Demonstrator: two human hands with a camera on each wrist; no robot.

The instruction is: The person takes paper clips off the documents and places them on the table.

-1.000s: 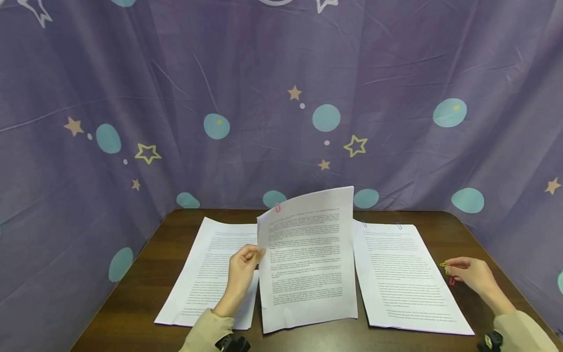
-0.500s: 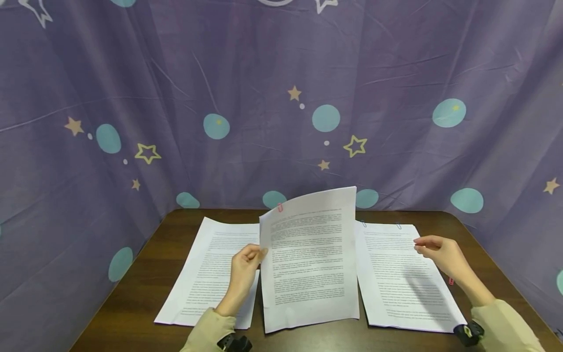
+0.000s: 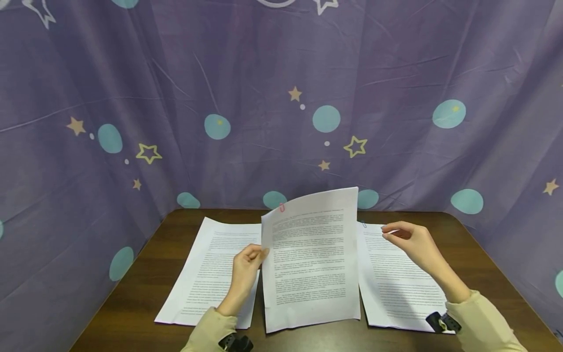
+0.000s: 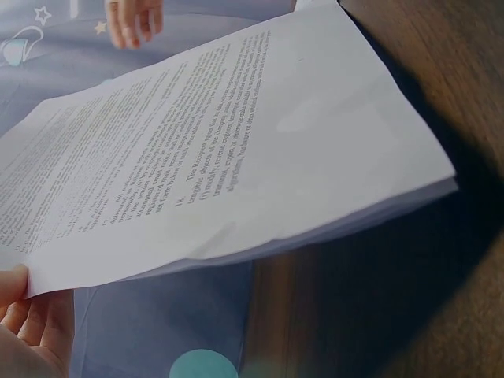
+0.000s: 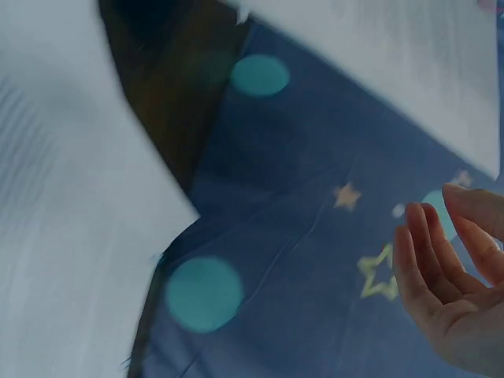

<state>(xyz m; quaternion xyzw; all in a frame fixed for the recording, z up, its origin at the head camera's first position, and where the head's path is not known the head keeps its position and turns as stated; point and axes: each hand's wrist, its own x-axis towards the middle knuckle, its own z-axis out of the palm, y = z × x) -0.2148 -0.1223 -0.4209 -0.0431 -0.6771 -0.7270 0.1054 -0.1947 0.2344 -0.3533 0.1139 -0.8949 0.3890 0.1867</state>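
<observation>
My left hand point(image 3: 247, 264) pinches the left edge of a printed paper stack point(image 3: 310, 264), which stands tilted up off the table. A red paper clip point(image 3: 282, 208) sits on its top edge. In the left wrist view my thumb lies on top of the sheets point(image 4: 260, 165) and the fingers are below. My right hand point(image 3: 413, 242) hovers over the upper part of the right-hand paper stack point(image 3: 396, 274). Its thumb and fingertips pinch a small paper clip, barely visible at this size. In the right wrist view the clip cannot be made out beside the fingers point(image 5: 425, 244).
Another printed stack point(image 3: 206, 274) lies on the left of the brown table point(image 3: 132, 293). A blue paper clip point(image 3: 363, 224) sits on the right stack's top edge. A purple curtain point(image 3: 281, 73) hangs behind. My right forearm hides the spot of the loose clips.
My right hand has moved from the loose coloured clips at the right edge, up and left over the right stack. The left hand and its stack have drifted slightly right.
</observation>
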